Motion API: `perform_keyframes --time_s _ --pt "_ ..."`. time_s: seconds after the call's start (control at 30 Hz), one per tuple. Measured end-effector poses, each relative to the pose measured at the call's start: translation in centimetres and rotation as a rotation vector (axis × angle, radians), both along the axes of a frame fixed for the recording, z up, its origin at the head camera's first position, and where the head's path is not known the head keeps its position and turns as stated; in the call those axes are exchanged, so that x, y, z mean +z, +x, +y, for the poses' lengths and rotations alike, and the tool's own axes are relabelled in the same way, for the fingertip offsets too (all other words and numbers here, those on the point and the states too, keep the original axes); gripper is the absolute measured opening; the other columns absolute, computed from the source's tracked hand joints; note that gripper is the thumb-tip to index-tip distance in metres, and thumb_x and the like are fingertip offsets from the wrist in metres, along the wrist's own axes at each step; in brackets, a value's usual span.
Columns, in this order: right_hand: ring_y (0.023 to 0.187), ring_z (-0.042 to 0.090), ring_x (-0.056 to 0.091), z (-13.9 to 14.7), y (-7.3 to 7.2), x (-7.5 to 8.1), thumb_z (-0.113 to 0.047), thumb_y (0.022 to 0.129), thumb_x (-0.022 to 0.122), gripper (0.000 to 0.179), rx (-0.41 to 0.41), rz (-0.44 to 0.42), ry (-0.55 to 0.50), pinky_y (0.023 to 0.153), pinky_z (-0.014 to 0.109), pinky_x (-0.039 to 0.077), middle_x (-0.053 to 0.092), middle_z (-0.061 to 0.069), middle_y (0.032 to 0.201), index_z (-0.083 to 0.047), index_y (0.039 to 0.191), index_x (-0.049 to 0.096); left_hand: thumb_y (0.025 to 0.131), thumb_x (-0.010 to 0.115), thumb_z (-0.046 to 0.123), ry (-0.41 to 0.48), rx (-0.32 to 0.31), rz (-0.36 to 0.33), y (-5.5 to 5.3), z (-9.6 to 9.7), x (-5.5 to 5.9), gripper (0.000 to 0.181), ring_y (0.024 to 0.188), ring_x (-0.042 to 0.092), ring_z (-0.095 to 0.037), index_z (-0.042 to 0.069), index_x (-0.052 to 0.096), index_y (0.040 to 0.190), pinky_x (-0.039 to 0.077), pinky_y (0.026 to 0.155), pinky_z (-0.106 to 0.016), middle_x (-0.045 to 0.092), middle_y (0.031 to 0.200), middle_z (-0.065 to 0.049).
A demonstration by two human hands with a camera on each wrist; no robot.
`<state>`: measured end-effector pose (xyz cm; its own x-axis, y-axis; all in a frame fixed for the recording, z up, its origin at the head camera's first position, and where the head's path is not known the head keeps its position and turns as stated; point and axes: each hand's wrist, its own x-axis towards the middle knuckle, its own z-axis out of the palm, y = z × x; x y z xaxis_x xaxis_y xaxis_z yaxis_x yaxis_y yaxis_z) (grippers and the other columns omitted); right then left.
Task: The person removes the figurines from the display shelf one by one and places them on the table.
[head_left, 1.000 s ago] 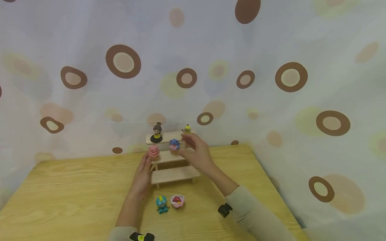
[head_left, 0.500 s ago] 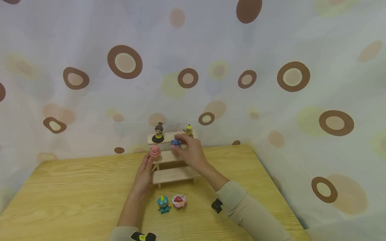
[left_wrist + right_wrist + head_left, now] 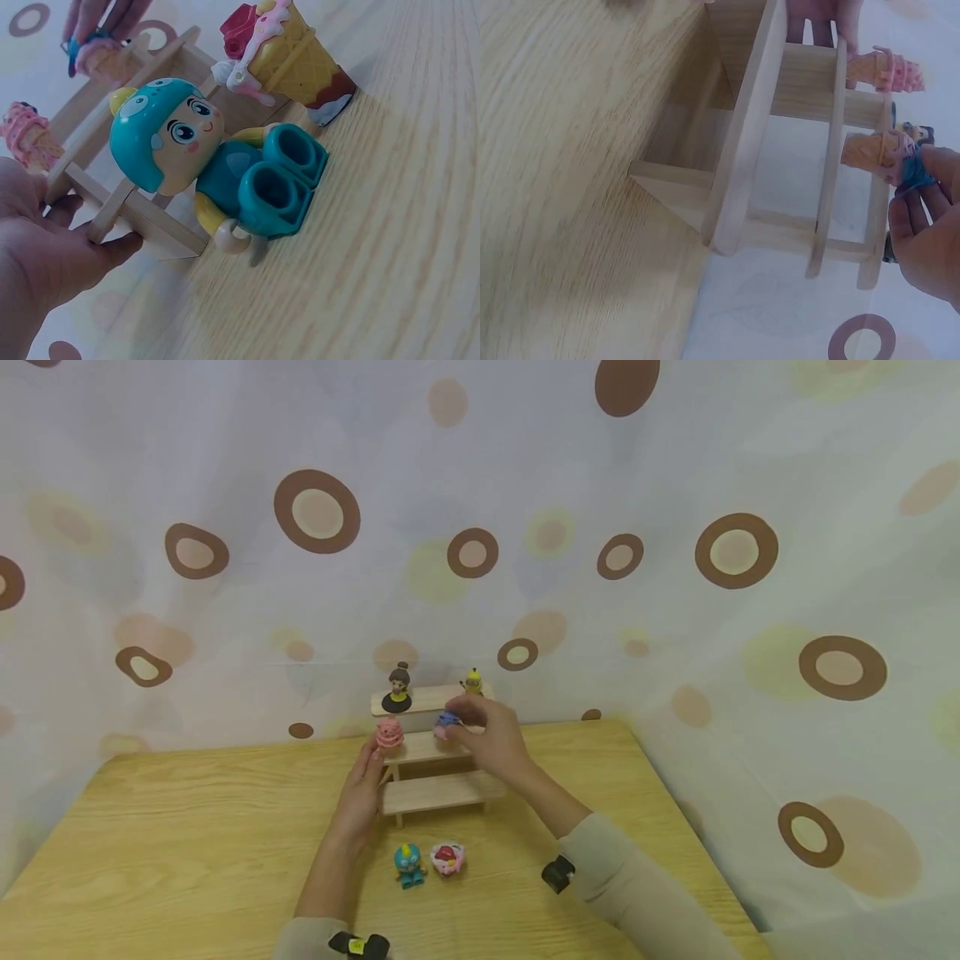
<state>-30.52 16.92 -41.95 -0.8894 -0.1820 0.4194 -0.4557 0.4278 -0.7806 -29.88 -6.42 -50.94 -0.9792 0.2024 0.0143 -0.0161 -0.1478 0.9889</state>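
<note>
A three-tier wooden display shelf (image 3: 442,792) stands at the back of the table. My left hand (image 3: 358,797) grips its left side, with fingers round the side frame in the left wrist view. Just above that hand, a toy ice cream cone with a pink top (image 3: 389,733) stands on the middle tier. My right hand (image 3: 497,739) pinches the blue top of another toy ice cream cone (image 3: 870,152), whose base is at the middle tier; whether it touches the board I cannot tell. On the top tier are a brown-haired doll figure (image 3: 398,687) and a yellow figure (image 3: 473,681), partly hidden.
On the table (image 3: 202,827) before the shelf sit a teal-capped doll (image 3: 408,865) and a toy ice cream cone with white, pink and red topping (image 3: 447,858). A patterned sheet (image 3: 570,460) hangs close behind the shelf and along the right side.
My right hand has closed its fingers on the blue-topped cone from beside it. That cone has shifted slightly right and turned. My left hand keeps its place on the shelf.
</note>
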Motion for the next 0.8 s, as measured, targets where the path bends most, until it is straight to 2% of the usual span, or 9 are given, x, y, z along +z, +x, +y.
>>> perform_keyframes --time_s 0.17,0.3,0.6,0.8 --pt "0.11 0.024 0.073 1.6 1.8 0.5 -0.011 0.095 0.081 0.031 0.037 -0.039 -0.016 0.101 0.044 0.058 0.076 0.006 0.117 -0.005 0.124 0.072 0.117 0.029 0.039 -0.021 -0.011 0.017 0.0 -0.1 0.1 0.059 0.162 0.011 -0.042 0.021 0.015 0.171 0.011 0.13 -0.058 0.013 0.177 -0.011" --pt "0.107 0.023 0.073 3.1 3.6 0.3 -0.009 0.094 0.082 0.032 0.088 -0.074 0.005 0.098 0.048 0.059 0.075 0.006 0.117 -0.004 0.124 0.071 0.117 0.029 0.039 -0.035 -0.005 0.021 -0.2 0.1 0.0 0.058 0.161 0.012 -0.042 0.02 0.018 0.171 0.01 0.13 -0.059 0.014 0.177 -0.011" --pt "0.107 0.024 0.071 5.1 7.7 -2.9 -0.004 0.094 0.08 0.032 0.224 -0.136 0.08 0.092 0.039 0.062 0.074 0.008 0.118 -0.002 0.124 0.071 0.117 0.03 0.039 -0.046 0.019 0.003 -0.1 0.4 0.0 0.057 0.162 0.012 -0.041 0.022 0.02 0.171 0.011 0.129 -0.059 0.015 0.176 -0.011" --pt "0.103 0.023 0.072 5.3 9.4 -5.4 -0.003 0.091 0.082 0.034 0.281 -0.167 0.114 0.091 0.037 0.062 0.074 0.009 0.113 -0.002 0.123 0.07 0.117 0.031 0.039 -0.02 0.016 -0.003 0.0 0.1 -0.1 0.058 0.162 0.012 -0.04 0.019 0.02 0.17 0.013 0.13 -0.058 0.016 0.176 -0.013"
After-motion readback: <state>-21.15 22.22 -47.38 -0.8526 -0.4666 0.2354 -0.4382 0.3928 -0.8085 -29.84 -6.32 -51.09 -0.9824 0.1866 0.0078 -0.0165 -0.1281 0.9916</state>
